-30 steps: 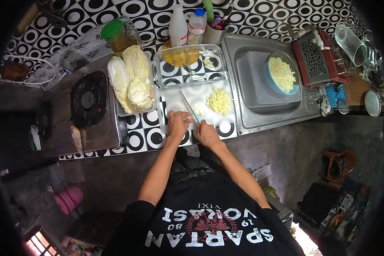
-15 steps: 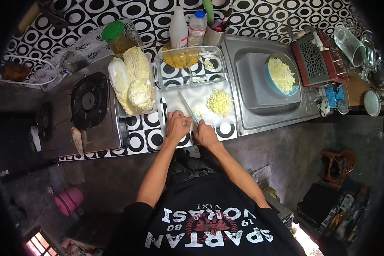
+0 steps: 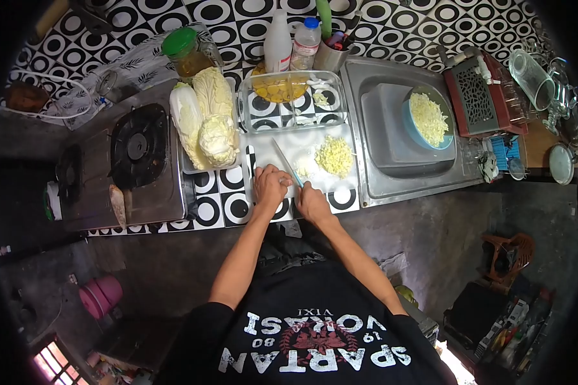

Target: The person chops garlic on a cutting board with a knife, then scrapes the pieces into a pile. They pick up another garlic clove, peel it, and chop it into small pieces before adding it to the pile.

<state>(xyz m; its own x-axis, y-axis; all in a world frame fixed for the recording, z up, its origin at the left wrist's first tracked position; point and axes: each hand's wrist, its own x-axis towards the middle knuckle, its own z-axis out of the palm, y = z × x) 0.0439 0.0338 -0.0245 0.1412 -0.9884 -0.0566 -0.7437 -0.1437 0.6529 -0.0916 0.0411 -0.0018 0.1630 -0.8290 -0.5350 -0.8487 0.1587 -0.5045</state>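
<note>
Right hand (image 3: 313, 203) wrapped tight round the handle of the knife (image 3: 288, 163), blade angled up and away from the knuckles across the white cutting board (image 3: 263, 154). Left hand (image 3: 270, 186) curled just beside the blade, fingertips tucked down on a small pale piece at the board's near edge; too small to name for sure, likely cabbage stem. Just past the knife tip, a heap of chopped cabbage (image 3: 334, 156) lying on the board, pale yellow, well minced. Farther right of the hands, down in the steel sink (image 3: 372, 179), a blue bowl (image 3: 451, 142) already loaded with the same chopped stuff. Left of the fingers, three cabbage halves (image 3: 205, 119) waiting uncut on a tray, touching one another. Judging by that: a good batch done and bowled, a second heap building, plenty of whole leaf still to go. Beyond the board, a glass dish (image 3: 292, 96) sitting close against its far edge, bottles (image 3: 289, 42) behind it near the patterned wall. Gas stove (image 3: 135, 151) well off to the left, beyond the tray. Room tight on all sides: sink rim hard against the board's right edge, tray hard on the left, counter lip right under the wrists. Open space only toward the chopped heap, and that filling up.
</note>
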